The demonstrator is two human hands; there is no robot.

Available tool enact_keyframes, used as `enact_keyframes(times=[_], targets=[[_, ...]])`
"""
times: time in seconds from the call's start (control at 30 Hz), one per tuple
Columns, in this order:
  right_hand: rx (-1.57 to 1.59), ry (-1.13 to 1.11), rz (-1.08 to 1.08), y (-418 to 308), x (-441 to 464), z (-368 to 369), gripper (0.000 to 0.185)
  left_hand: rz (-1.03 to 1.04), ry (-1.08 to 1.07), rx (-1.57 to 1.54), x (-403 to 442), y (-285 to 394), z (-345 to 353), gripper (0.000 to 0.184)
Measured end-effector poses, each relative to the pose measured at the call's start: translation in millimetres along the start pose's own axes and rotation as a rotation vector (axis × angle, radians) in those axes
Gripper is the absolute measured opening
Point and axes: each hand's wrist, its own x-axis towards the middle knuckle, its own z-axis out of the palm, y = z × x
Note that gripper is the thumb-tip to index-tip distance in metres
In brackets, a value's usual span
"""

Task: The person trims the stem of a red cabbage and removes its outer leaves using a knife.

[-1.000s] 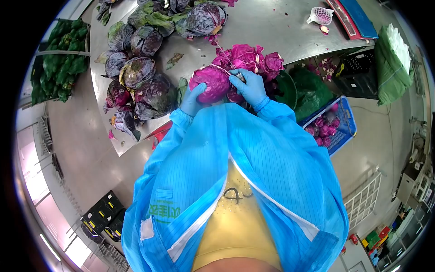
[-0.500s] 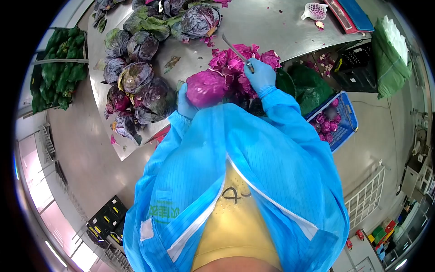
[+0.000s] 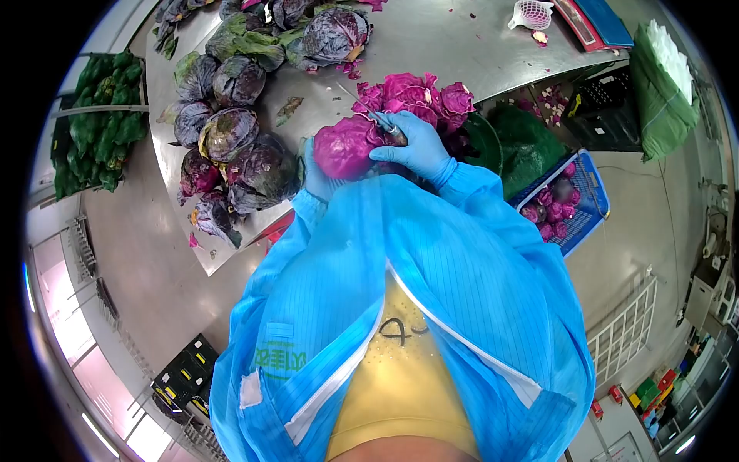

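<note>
A peeled red cabbage point(image 3: 344, 148), bright purple, rests against my left hand point(image 3: 317, 174), whose gloved fingers wrap its left side. My right hand point(image 3: 419, 146), also in a blue glove, is closed round a knife point(image 3: 396, 136) at the cabbage's right side. The thin blade points up and left over the table; its dark handle shows partly between the fingers. The thumb touches or nearly touches the cabbage. Just beyond the right hand lies a pile of loose purple cabbage leaves point(image 3: 412, 94).
Several unpeeled red cabbages point(image 3: 231, 132) crowd the left of the steel table point(image 3: 446, 46). A white mesh cup point(image 3: 531, 14) stands at the back right. To my right are a green-lined bin point(image 3: 527, 142), a blue crate point(image 3: 589, 204) with peeled cabbages, and a black crate point(image 3: 604, 115).
My right hand has moved left and down with the knife, from over the leaf pile to the cabbage's right side. The left hand still holds the cabbage in nearly the same place.
</note>
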Motion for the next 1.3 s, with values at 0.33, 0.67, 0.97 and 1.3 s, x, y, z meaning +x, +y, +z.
enact_keyframes(times=[0.33, 0.67, 0.97, 1.3], targets=[[-0.365, 0.295, -0.316, 16, -3, 0, 0.029, -0.005, 0.178, -0.049, 5, -14, -6, 0.081], [-0.184, 0.386, 0.379, 64, 0, -5, 0.026, -0.06, 0.011, 0.009, 0, -10, 2, 0.082], [0.694, -0.084, 0.477, 2, -4, -1, 0.05, 0.001, -0.071, 0.039, 3, -9, 11, 0.084], [0.913, -0.143, 0.301, -2, -5, 1, 0.048, -0.063, 0.129, 0.169, -18, -3, 65, 0.079]])
